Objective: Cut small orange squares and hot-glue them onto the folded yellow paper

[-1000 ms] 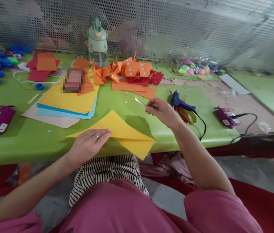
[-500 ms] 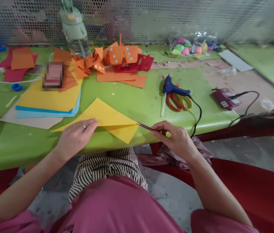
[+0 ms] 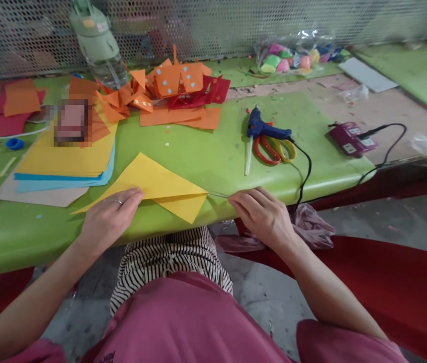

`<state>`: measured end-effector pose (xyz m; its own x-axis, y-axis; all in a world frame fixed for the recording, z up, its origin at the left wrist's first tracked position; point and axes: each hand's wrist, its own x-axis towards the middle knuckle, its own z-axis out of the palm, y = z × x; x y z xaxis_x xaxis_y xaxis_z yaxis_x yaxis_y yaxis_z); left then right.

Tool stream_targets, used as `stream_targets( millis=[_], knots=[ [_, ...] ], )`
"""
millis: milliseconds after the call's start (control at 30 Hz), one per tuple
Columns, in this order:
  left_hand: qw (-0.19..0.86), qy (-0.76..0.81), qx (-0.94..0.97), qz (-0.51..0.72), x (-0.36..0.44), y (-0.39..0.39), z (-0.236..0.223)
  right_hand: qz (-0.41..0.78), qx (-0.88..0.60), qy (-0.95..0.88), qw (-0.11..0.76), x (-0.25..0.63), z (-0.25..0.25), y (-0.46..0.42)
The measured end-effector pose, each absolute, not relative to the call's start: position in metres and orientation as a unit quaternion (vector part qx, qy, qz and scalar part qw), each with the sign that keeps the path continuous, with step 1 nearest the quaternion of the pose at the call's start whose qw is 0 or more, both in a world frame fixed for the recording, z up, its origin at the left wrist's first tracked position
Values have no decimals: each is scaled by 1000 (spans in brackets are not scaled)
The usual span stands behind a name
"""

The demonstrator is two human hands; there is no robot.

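A folded sheet of yellow paper point(image 3: 156, 179) lies at the front of the green table, one corner pointing toward me. My left hand point(image 3: 112, 212), wearing a ring, presses and grips its left part; the thumb is partly hidden. My right hand point(image 3: 262, 214) is closed around a slim metal tool point(image 3: 218, 194), whose thin pointed end reaches the right tip of the fold. Most of that tool is covered by my fingers, so its exact kind cannot be made out.
Beyond the paper lie a blue glue gun point(image 3: 264, 128) and red-and-yellow scissors handles point(image 3: 268, 151). Stacked coloured sheets point(image 3: 62, 161) are at left, orange paper pieces point(image 3: 179, 80) and a bottle point(image 3: 98, 45) behind. A purple power socket point(image 3: 352, 138) with a cord sits right.
The view has shifted slightly, moving the table things leftward. My right hand has turned more palm-down, and the tool now shows as two thin lines at the fold's tip. My left hand stays on the paper.
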<state>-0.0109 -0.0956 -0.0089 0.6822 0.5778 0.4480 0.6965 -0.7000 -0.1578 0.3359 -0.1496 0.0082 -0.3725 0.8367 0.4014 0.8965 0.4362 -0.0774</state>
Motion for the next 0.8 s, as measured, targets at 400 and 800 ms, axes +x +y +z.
stream_targets(
  millis=[400, 800],
  knots=[
    [118, -330, -919, -180, 12, -95, 4, -5, -504, -825, 255, 318, -6, -142],
    [61, -296, -945, -124, 67, -109, -27, 14, -542, -811, 222, 330, -2, -122]
  ],
)
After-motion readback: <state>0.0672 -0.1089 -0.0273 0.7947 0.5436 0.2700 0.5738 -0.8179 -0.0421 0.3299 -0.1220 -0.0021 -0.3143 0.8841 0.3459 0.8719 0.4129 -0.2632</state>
